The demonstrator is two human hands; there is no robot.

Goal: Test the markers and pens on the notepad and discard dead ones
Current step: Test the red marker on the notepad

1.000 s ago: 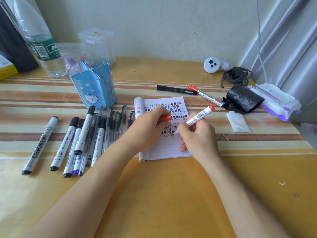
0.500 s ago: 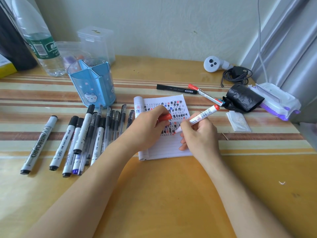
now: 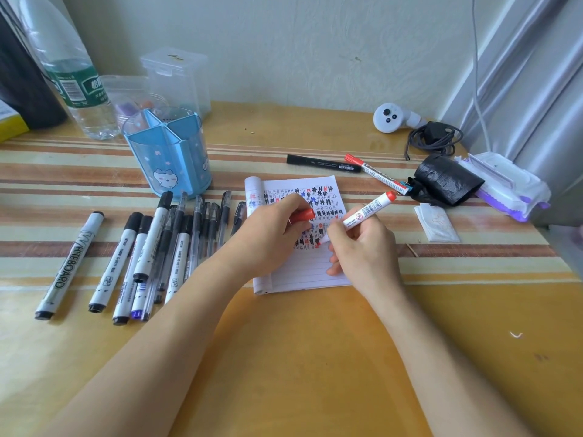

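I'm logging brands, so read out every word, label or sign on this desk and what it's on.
"WHITEBOARD": barrel of the leftmost marker.
Barcode and round prohibition sign, print too small: red marker in the right hand.
Hash-shaped test marks, no words: notepad.
Green bottle label: characters and barcode, too blurred.
Other markers and pens: print too small.
Red cap in the left hand: no text visible.

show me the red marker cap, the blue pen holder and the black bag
red plastic marker cap (image 3: pixel 303 214), head view, exposed end
blue plastic pen holder (image 3: pixel 176 159), head view, front wall
crumpled black plastic bag (image 3: pixel 448 181), head view, middle
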